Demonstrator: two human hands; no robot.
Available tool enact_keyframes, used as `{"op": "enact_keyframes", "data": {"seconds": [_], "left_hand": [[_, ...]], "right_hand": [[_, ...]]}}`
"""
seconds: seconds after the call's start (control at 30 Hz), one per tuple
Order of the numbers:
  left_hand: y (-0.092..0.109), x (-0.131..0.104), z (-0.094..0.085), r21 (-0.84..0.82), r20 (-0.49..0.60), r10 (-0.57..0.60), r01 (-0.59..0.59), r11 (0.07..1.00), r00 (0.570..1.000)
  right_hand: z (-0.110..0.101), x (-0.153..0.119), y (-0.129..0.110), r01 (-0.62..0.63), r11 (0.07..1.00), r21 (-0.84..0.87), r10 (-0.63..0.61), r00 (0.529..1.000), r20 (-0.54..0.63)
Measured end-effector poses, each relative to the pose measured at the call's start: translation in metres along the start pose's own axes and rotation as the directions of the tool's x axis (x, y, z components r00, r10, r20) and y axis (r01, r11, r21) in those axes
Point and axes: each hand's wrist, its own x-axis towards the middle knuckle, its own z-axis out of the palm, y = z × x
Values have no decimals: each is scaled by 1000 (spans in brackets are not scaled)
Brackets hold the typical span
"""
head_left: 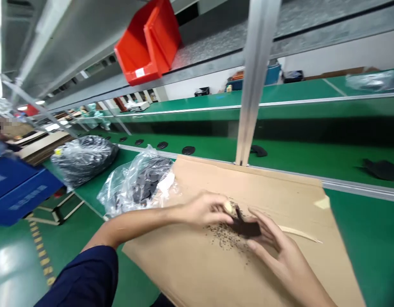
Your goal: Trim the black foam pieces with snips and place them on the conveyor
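Note:
My right hand (276,247) holds a flat black piece (248,228) with a narrow tab, between thumb and fingers. From the other side my left hand (205,209) reaches in, fingers curled, its thumb at the piece's left edge. A pale yellow cover (228,207), which looks like a finger cot, sits at the left fingertips. Beneath both hands, small black bits (227,238) lie scattered over a brown cardboard sheet (190,264). A thin pale strip (299,233) with a pointed end rests on the cardboard, right of the piece.
Left of the cardboard stands an open clear bag (146,183) of black pieces, with another full bag (85,157) behind. Several black pieces (188,150) lie along the green belt (216,153). A metal post (257,81) rises beyond the cardboard; a red bin (149,42) hangs above.

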Motion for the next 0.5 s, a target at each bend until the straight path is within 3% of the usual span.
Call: {"op": "enact_keyframes", "data": {"seconds": [0.07, 0.1, 0.2, 0.3, 0.37, 0.43, 0.5], "left_hand": [[15, -13, 7, 76, 80, -12, 6, 997, 997], [16, -18, 1, 123, 84, -62, 51, 991, 995], [-2, -38, -42, 313, -12, -278, 268, 911, 960], [-37, -67, -96, 477, -212, -506, 541, 693, 836], [-61, -86, -121, 521, -325, -594, 663, 537, 736], [-80, -99, -133, 531, -412, -632, 737, 419, 656], [-93, -105, -136, 518, -475, -640, 779, 352, 604]], "right_hand": [[6, 1, 2, -42, 996, 80, 34, 995, 97], [8, 1, 4, -59, 994, 97, 47, 992, 117], [9, 4, 8, -103, 989, 108, 96, 992, 76], [7, 5, 8, -129, 989, 75, 128, 992, 11], [6, 6, 6, -131, 990, 50, 132, 991, -12], [6, 6, 3, -112, 993, 24, 113, 993, -16], [7, 6, 1, -79, 997, 2, 79, 997, -19]]}}
